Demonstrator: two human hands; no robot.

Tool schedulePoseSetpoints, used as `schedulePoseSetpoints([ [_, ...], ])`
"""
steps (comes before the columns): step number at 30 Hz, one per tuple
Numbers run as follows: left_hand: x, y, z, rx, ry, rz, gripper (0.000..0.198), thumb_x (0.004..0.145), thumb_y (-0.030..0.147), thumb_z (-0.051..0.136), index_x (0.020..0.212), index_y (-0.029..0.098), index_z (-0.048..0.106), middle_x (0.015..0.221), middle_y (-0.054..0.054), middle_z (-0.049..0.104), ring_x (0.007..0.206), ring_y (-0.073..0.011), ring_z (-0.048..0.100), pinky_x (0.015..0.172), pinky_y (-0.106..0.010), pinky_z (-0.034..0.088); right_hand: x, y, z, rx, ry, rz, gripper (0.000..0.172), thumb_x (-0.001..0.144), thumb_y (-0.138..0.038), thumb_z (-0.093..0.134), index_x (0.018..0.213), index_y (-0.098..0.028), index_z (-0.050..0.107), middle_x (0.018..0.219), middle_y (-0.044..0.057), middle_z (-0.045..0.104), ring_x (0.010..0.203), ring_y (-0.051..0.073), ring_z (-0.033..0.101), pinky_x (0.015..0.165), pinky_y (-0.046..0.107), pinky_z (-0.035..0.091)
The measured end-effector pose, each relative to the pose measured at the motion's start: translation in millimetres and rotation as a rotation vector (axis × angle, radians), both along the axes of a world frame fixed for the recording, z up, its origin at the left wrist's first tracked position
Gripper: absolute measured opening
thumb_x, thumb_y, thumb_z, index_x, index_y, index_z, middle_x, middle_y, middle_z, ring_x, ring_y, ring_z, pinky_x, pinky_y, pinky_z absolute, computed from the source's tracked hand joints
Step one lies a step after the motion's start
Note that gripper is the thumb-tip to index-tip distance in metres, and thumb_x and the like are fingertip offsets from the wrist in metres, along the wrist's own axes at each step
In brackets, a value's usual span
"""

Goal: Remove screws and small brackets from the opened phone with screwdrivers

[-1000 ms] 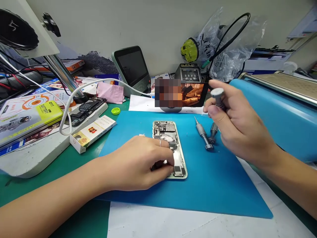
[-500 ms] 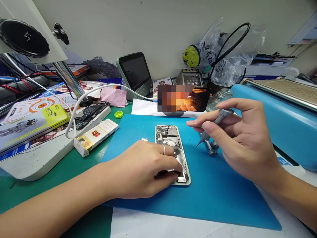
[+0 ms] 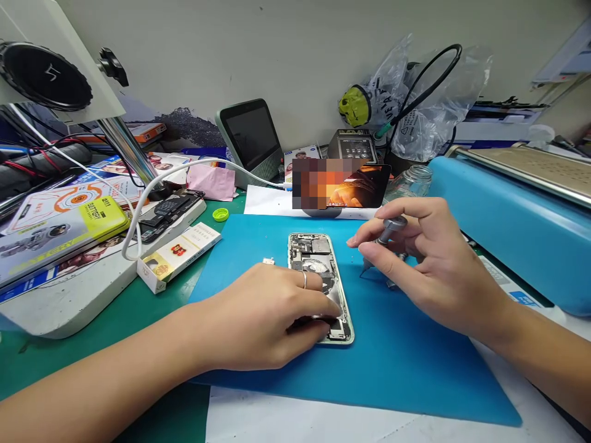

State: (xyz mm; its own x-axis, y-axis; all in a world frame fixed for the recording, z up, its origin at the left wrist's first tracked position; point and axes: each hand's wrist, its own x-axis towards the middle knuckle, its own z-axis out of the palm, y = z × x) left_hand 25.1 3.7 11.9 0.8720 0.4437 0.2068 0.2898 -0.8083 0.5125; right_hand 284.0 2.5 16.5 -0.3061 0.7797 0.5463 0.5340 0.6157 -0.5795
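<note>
An opened phone (image 3: 318, 258) with bare internals lies on a blue work mat (image 3: 406, 357). My left hand (image 3: 272, 317) rests on its lower half, fingers curled and pressing down on the phone, a ring on one finger. My right hand (image 3: 425, 264) pinches a grey precision screwdriver (image 3: 390, 231) between thumb and fingers, tip slanting down toward the mat just right of the phone. Other screwdrivers lie on the mat beneath that hand, mostly hidden by it. A tiny metal part (image 3: 268, 261) sits left of the phone.
A playing phone (image 3: 355, 184) stands behind the mat, next to a glass jar (image 3: 410, 181). A cigarette box (image 3: 178, 255), green cap (image 3: 220, 213), white cable, microscope stand (image 3: 124, 144) and packaging crowd the left. A blue machine (image 3: 508, 215) borders the right. A small screen (image 3: 249, 138) leans on the wall.
My right hand has come down and leftward with the screwdriver, tilting it from upright to slanted toward the mat. The left hand has stayed on the phone.
</note>
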Motion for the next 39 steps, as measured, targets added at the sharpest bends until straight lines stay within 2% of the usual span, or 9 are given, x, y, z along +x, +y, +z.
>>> schedulePoseSetpoints([
  [3, 0, -1, 0.5, 0.006, 0.017, 0.001, 0.022, 0.105, 0.022, 0.058, 0.116, 0.018, 0.077, 0.091, 0.0, 0.065, 0.076, -0.0136, 0.057, 0.065, -0.031, 0.035, 4, -1, 4.2, 0.025, -0.079, -0.012, 0.032, 0.1, -0.028, 0.069, 0.123, -0.032, 0.048, 0.097, -0.004, 0.071, 0.086, 0.013, 0.076, 0.066, 0.02, 0.063],
  [8, 0, -2, 0.3, 0.02, 0.017, -0.014, 0.024, 0.105, 0.02, 0.057, 0.113, 0.018, 0.079, 0.088, 0.0, 0.061, 0.073, -0.0132, 0.053, 0.063, -0.032, 0.034, 7, -2, 8.5, 0.062, -0.166, -0.06, 0.034, 0.098, -0.026, 0.071, 0.123, -0.031, 0.049, 0.095, -0.004, 0.072, 0.07, 0.01, 0.071, 0.05, 0.015, 0.055],
  [10, 1, -2, 0.1, 0.019, 0.008, -0.017, 0.025, 0.104, 0.019, 0.056, 0.114, 0.017, 0.079, 0.087, 0.0, 0.061, 0.073, -0.0133, 0.053, 0.063, -0.032, 0.034, 7, -3, 8.7, 0.07, -0.181, -0.059, 0.033, 0.098, -0.026, 0.071, 0.122, -0.031, 0.049, 0.094, -0.003, 0.073, 0.068, 0.01, 0.07, 0.048, 0.015, 0.054],
  [17, 0, -1, 1.6, -0.001, 0.019, -0.012, 0.025, 0.102, 0.016, 0.056, 0.114, 0.017, 0.078, 0.088, 0.0, 0.061, 0.072, -0.013, 0.052, 0.062, -0.032, 0.033, 8, -1, 10.6, 0.1, -0.226, -0.035, 0.033, 0.099, -0.024, 0.068, 0.125, -0.029, 0.049, 0.093, -0.003, 0.072, 0.072, 0.012, 0.073, 0.05, 0.018, 0.055],
  [24, 0, -3, 1.6, 0.021, 0.012, -0.009, 0.024, 0.101, 0.015, 0.057, 0.112, 0.018, 0.079, 0.087, 0.0, 0.059, 0.072, -0.0126, 0.051, 0.061, -0.031, 0.033, 9, 0, 14.4, 0.132, -0.306, -0.03, 0.028, 0.101, -0.026, 0.066, 0.127, -0.028, 0.057, 0.092, -0.002, 0.075, 0.07, 0.013, 0.073, 0.056, 0.022, 0.058],
  [31, 0, -2, 1.7, 0.017, 0.033, -0.011, 0.024, 0.102, 0.014, 0.057, 0.11, 0.019, 0.079, 0.089, -0.001, 0.061, 0.073, -0.0135, 0.054, 0.061, -0.03, 0.033, 8, 1, 15.6, 0.072, -0.295, -0.018, 0.038, 0.097, -0.024, 0.066, 0.134, -0.029, 0.059, 0.09, -0.001, 0.076, 0.065, 0.016, 0.072, 0.054, 0.026, 0.058],
  [36, 0, -1, 3.2, -0.001, 0.051, -0.011, 0.024, 0.102, 0.015, 0.056, 0.11, 0.019, 0.078, 0.09, -0.001, 0.061, 0.073, -0.0141, 0.053, 0.062, -0.031, 0.034, 8, 0, 13.7, 0.123, -0.234, -0.068, 0.041, 0.098, -0.025, 0.067, 0.138, -0.031, 0.059, 0.093, -0.001, 0.075, 0.071, 0.018, 0.075, 0.053, 0.028, 0.062],
  [39, 0, -1, 4.5, -0.007, 0.051, -0.009, 0.025, 0.102, 0.014, 0.056, 0.111, 0.019, 0.078, 0.091, -0.001, 0.061, 0.074, -0.0139, 0.053, 0.063, -0.032, 0.033, 9, -1, 13.0, 0.136, -0.194, -0.101, 0.045, 0.097, -0.024, 0.069, 0.14, -0.033, 0.058, 0.095, -0.001, 0.076, 0.073, 0.019, 0.076, 0.059, 0.03, 0.066],
])
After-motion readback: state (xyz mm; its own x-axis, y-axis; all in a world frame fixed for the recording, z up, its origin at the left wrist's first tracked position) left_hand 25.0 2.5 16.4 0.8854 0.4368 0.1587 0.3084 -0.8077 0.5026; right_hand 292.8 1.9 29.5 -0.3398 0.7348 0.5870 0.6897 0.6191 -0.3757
